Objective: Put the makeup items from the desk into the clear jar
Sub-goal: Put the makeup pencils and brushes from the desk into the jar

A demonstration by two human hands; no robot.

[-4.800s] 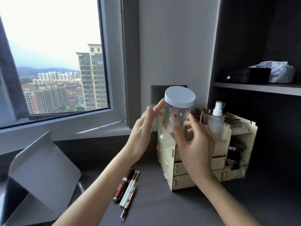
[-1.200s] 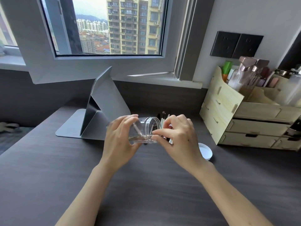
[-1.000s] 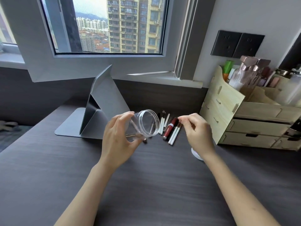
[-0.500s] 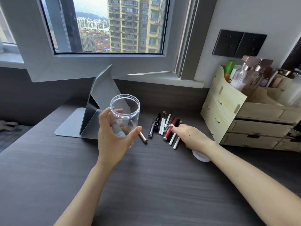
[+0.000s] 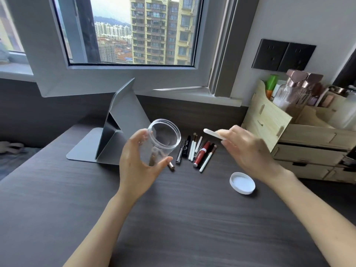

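Note:
My left hand [image 5: 137,166] grips the clear jar [image 5: 160,142] above the desk, its open mouth tilted up and to the right. My right hand [image 5: 248,151] holds a white makeup stick [image 5: 212,133] in its fingertips, the stick's free end pointing left toward the jar's mouth, a short way off it. Several makeup items [image 5: 194,149] lie in a row on the dark desk between the hands: white-handled brushes, a black tube, a red lip tube [image 5: 201,153]. A brown-tipped pencil [image 5: 171,166] lies just under the jar.
The jar's white lid [image 5: 242,183] lies upturned on the desk [image 5: 173,218] near my right wrist. A wooden drawer organiser [image 5: 300,143] full of bottles stands at the right. A grey folded stand [image 5: 115,135] sits behind the jar, below the window.
My right hand has picked a white stick out of the row and lifted it toward the jar. My left hand has tipped the jar's mouth to the right. The lid is now uncovered.

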